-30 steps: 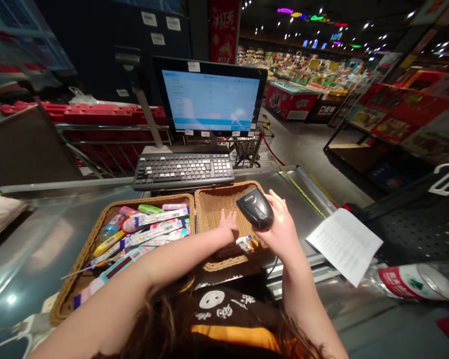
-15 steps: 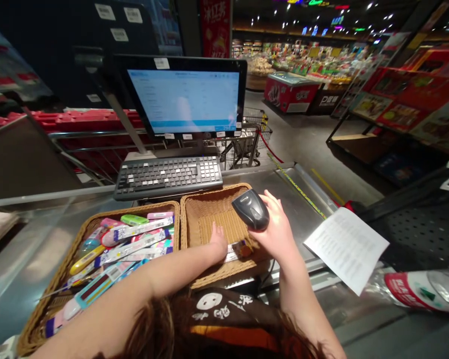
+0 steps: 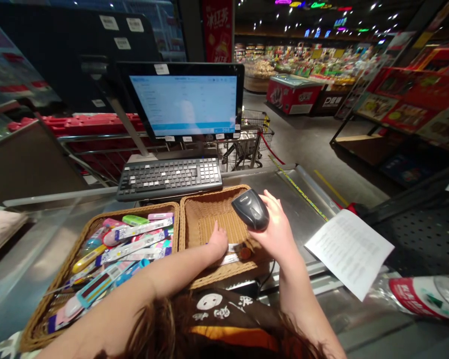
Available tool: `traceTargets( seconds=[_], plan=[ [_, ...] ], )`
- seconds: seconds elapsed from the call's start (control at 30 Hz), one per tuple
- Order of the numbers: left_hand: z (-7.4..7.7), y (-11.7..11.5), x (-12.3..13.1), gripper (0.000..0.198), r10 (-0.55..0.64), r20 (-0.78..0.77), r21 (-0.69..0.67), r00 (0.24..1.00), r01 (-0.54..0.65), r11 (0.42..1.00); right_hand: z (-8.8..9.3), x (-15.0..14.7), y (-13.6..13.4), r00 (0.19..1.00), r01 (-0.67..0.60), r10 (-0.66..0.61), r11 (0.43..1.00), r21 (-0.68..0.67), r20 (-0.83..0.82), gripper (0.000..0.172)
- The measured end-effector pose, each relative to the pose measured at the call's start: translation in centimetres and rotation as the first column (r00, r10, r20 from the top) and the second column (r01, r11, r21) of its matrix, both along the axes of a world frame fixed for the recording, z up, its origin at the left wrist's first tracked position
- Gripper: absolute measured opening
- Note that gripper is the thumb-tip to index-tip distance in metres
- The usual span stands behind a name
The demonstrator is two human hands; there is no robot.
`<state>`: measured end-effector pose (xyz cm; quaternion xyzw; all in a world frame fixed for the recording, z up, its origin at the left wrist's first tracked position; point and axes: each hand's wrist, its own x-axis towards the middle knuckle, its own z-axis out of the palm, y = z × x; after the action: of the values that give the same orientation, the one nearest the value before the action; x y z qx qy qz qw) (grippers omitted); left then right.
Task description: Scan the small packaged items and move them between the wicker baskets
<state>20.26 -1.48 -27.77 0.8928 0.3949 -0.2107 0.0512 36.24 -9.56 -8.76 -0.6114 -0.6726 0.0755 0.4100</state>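
Note:
In my right hand [image 3: 277, 227] is a black handheld barcode scanner [image 3: 251, 209], gripped with the fingers wrapped round it above the right wicker basket [image 3: 194, 204]. My left hand [image 3: 218, 241] is low inside that basket, one finger raised and the others curled in. What those fingers hold, if anything, is hidden. Thin white packages [image 3: 230, 259] with a brownish-orange end lie at the basket's near side, right by the left hand. Under my left forearm, the left wicker basket [image 3: 86, 219] is filled with packaged toothbrushes [image 3: 134, 229] in several colours.
Behind the baskets stand a black keyboard [image 3: 172, 177] and a lit monitor [image 3: 187, 104]. To the right lie a printed sheet [image 3: 349, 249] and a large bottle with a red label [image 3: 415, 296]. A metal counter [image 3: 30, 269] runs under everything. A shopping cart [image 3: 252, 132] stands beyond.
My left hand has shifted slightly down in the right basket, and more of the thin packages beside it shows. My right hand keeps the scanner in nearly the same place. The view has tilted slightly.

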Motion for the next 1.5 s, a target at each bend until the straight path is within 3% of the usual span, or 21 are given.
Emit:
traceTargets(
  seconds=[0.17,0.3,0.4,0.47,0.57,0.67,1.13,1.5],
  plan=[
    [3.0,1.9,-0.3,0.018,0.034,0.111,-0.043,0.993,-0.030,0.999,-0.1,0.1,-0.6,1.000,0.017,-0.017,1.000,0.007,0.001,0.048],
    [7.8,3.8,-1.4,0.010,0.028,0.301,-0.020,0.953,-0.024,1.000,0.0,0.2,-1.1,0.998,0.053,-0.053,0.998,0.031,0.014,0.048],
    [12.2,5.0,-3.3,0.018,0.031,0.436,0.047,0.899,-0.057,0.997,0.1,-0.1,-1.2,0.996,0.079,-0.081,0.994,0.078,0.028,0.046],
    [14.9,5.3,-4.9,0.018,0.023,0.568,0.103,0.823,-0.098,0.990,0.2,-0.4,-1.1,0.994,0.093,-0.099,0.989,0.117,0.047,0.048],
    [17.8,5.3,-7.3,0.023,-0.009,0.692,0.173,0.722,-0.154,0.973,0.7,-1.2,-1.0,0.992,0.090,-0.104,0.979,0.180,0.073,0.053],
    [19.8,4.9,-9.4,0.032,-0.010,0.711,0.213,0.704,-0.202,0.956,1.7,-2.3,-0.9,0.992,0.059,-0.083,0.971,0.232,0.094,0.054],
    [26.5,2.3,-18.0,0.034,-0.019,0.712,0.312,0.702,-0.291,0.905,5.4,-8.5,-0.5,0.968,-0.148,0.099,0.968,0.203,0.233,0.049],
    [26.1,0.8,-21.9,0.033,0.044,0.698,0.275,0.715,-0.324,0.905,5.8,-11.9,-1.0,0.936,-0.252,0.193,0.951,0.177,0.293,0.043]
  ],
)
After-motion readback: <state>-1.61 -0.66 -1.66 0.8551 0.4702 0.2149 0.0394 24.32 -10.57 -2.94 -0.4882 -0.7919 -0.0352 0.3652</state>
